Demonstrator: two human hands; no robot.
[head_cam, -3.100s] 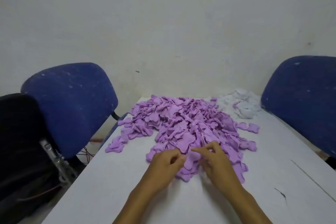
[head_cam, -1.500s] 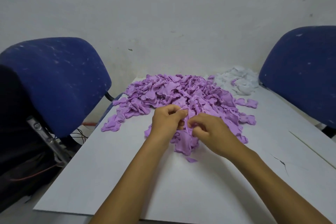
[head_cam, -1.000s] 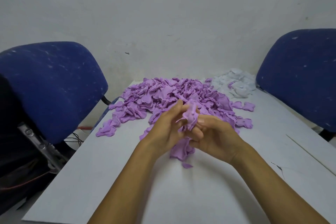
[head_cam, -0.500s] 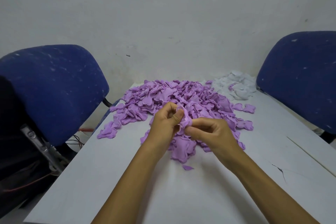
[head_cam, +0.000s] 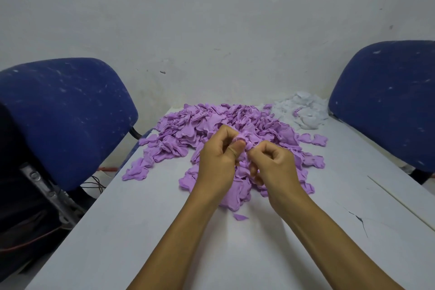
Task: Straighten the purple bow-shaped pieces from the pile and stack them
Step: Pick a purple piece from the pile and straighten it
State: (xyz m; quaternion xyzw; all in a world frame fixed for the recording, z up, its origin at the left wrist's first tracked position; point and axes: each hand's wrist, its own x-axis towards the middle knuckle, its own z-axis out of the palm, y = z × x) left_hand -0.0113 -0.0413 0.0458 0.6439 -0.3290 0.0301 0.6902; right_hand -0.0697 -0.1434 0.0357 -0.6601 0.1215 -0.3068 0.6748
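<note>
left hand (head_cam: 217, 160): raised over the near edge of the pile, fingers curled, thumb and forefinger pinching one end of a purple piece.
right hand (head_cam: 274, 165): close beside the left, fingers curled in, pinching the other end of the same piece.
held piece (head_cam: 244, 138): small, bunched, purple, caught between both hands just above the pile.
purple pile (head_cam: 211, 127): a broad loose heap of bow-shaped pieces spread across the middle and far part of the surface, reaching under the hands.
near pieces (head_cam: 235, 195): several purple pieces lying overlapped directly below the hands; whether neatly stacked, cannot tell.
scrap (head_cam: 240, 217): a tiny purple bit lying alone just nearer than those.
white pile (head_cam: 303, 110): smaller heap at the far right, touching the purple one.
surface (head_cam: 141, 231): pale, with a dark crack mark at the right.
chairs: blue chair on the left (head_cam: 66, 113), another blue chair on the right (head_cam: 388, 101).
</note>
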